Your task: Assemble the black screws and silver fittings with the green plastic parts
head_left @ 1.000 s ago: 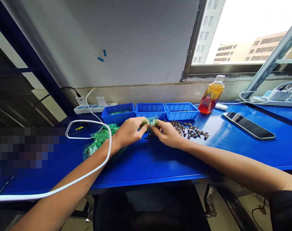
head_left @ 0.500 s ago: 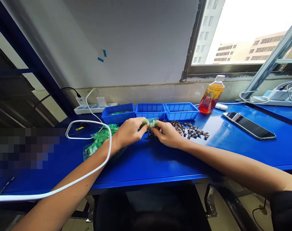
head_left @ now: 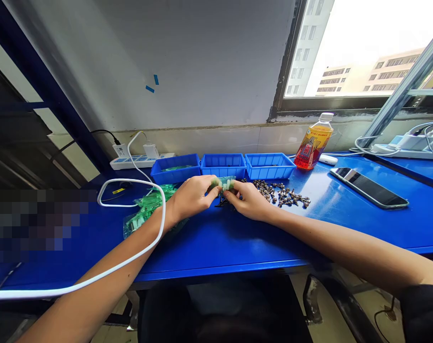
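Between my two hands is a small clear plastic bag (head_left: 227,182) with pale green-white pieces inside. My left hand (head_left: 196,193) pinches its left edge between thumb and fingers. On the other edge, my right hand (head_left: 250,199) is closed in a similar pinch. Several more green-tinted plastic bags (head_left: 145,209) lie in a pile beside my left forearm, partly hidden by it. Dark metal screws (head_left: 287,195) are scattered on the blue table just beyond and to the right of my right hand.
Three blue bins, left (head_left: 175,168), middle (head_left: 223,164) and right (head_left: 269,165), line the wall. A drink bottle (head_left: 313,142), a white case (head_left: 328,159) and a phone (head_left: 369,187) are at right. A white cable (head_left: 123,261) arches over my left forearm; a power strip (head_left: 130,162) stands behind.
Both hands keep their pinch on the small bag in nearly the same spot. The view has shifted very slightly; nothing else visibly differs.
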The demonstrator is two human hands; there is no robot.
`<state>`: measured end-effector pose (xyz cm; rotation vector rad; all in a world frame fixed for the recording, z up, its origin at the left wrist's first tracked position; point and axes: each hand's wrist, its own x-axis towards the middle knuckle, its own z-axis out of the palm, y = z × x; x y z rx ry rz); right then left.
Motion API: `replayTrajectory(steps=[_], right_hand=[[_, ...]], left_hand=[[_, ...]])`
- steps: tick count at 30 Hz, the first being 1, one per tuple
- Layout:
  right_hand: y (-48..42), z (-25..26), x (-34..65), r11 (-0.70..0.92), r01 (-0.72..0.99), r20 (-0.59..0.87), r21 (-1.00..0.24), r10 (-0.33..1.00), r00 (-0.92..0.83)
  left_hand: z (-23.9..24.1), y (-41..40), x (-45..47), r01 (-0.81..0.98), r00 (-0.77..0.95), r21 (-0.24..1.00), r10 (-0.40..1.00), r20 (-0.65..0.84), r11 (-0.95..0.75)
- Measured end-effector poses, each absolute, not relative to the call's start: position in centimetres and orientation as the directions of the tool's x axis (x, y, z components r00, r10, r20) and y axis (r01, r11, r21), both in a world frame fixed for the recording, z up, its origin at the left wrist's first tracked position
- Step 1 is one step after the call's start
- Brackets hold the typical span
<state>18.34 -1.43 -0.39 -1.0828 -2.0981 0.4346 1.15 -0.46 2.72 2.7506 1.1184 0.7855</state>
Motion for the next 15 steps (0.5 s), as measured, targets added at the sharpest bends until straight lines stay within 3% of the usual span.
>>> replayTrajectory(steps=[5,11,15], right_hand=[[-1.67,-0.15,18.16,0.554,0.641,0.424,-0.532,0.829,-0.365],[-2.14,0.34,18.11,0.572,0.762,0.382,-0.304,0.806,-0.452],[-2.11,0.21,18.27,0.57,0.763,0.392,-0.305,0.805,-0.444]], left_hand=[[3.2,-0.88,1.02,0.694,0.528,0.245,0.71,0.466,-0.677],[3.43,-0.8,0.86,0.664,0.599,0.221,0.685,0.415,-0.715],[3.32,-0.72,0.89,0.654,0.62,0.241,0.691,0.372,-0.717]])
